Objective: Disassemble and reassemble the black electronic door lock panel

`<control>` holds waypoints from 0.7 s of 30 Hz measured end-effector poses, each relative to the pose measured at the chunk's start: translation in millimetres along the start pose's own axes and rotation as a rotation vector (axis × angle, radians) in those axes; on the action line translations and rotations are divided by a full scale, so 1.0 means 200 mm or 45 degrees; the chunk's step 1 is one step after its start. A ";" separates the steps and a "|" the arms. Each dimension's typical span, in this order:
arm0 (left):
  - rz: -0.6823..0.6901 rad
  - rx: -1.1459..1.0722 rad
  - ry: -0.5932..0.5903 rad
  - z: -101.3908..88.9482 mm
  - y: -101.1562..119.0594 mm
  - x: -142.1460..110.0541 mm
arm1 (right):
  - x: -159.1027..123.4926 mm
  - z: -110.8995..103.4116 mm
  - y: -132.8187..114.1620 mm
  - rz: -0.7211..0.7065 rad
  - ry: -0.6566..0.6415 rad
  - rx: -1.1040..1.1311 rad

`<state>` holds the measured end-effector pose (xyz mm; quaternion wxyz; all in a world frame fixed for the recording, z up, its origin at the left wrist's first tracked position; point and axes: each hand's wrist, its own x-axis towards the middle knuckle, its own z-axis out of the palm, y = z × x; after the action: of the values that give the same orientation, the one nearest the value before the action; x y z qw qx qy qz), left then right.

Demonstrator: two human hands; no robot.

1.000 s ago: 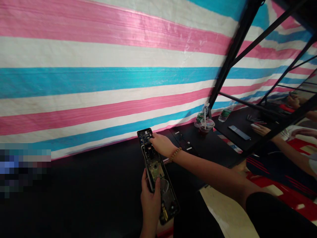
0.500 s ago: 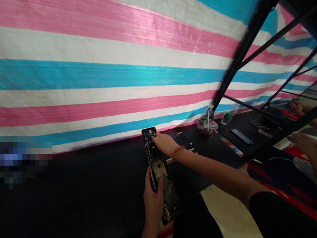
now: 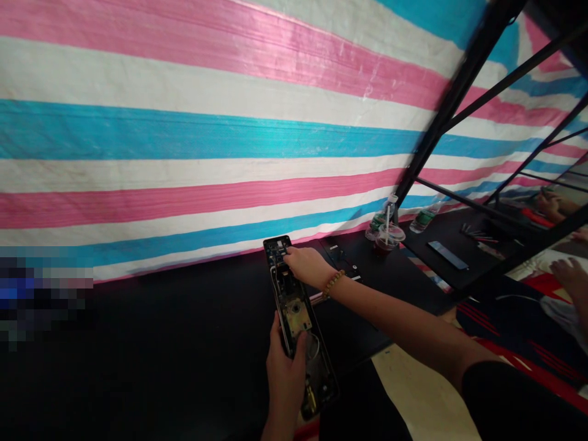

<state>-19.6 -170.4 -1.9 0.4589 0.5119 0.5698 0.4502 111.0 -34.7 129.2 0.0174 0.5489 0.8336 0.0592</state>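
Note:
A long black device housing (image 3: pixel 298 312), its inside exposed, tilts upward over the black table. A circuit board (image 3: pixel 275 251) fills its far end, a yellowish metal plate its middle, and a brass-coloured cylinder shows near its close end. My left hand (image 3: pixel 285 361) grips the housing by its left edge, thumb across the top near the plate. Over the circuit board, my right hand (image 3: pixel 307 266) has its fingers drawn together; whatever is between the fingertips is hidden. A bead bracelet (image 3: pixel 333 284) circles the right wrist.
Dark flat parts (image 3: pixel 342 254) lie behind my right wrist. A lidded cup with a straw (image 3: pixel 390 236) and plastic bottles (image 3: pixel 420 218) stand farther right, by a black metal frame (image 3: pixel 425 147). Beyond are a phone (image 3: pixel 448 255) and another person's hand (image 3: pixel 569 272). A striped tarp (image 3: pixel 206 141) hangs behind.
My left thumb has shifted slightly on the housing. My right hand stays at the circuit board. The other person's hand at the right has moved a little, and the view has shifted slightly.

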 end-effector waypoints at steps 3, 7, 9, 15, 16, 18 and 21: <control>-0.011 0.012 -0.001 0.00 0.00 0.00 | 0.02 0.00 -0.01 -0.075 -0.048 -0.060; 0.017 0.006 0.028 0.00 0.02 0.00 | 0.02 -0.02 0.00 -0.161 -0.055 -0.069; 0.032 0.003 0.038 0.00 0.03 0.00 | 0.00 -0.02 0.02 -0.131 -0.034 -0.028; -0.022 0.048 0.044 0.00 0.04 0.00 | -0.25 0.06 0.08 0.166 0.096 0.388; -0.015 0.061 0.047 0.00 0.04 0.01 | -0.31 0.09 0.09 0.219 0.077 0.434; 0.059 0.102 0.099 0.00 0.05 0.01 | -0.44 0.16 0.10 0.293 0.003 0.499; 0.324 0.203 0.289 -0.02 0.09 -0.01 | -0.58 0.22 0.08 0.405 0.074 0.615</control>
<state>-19.8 -170.9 16.7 0.2890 0.5607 0.5824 0.5127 175.7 -131.6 82.9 -0.1475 0.6592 0.7270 -0.1234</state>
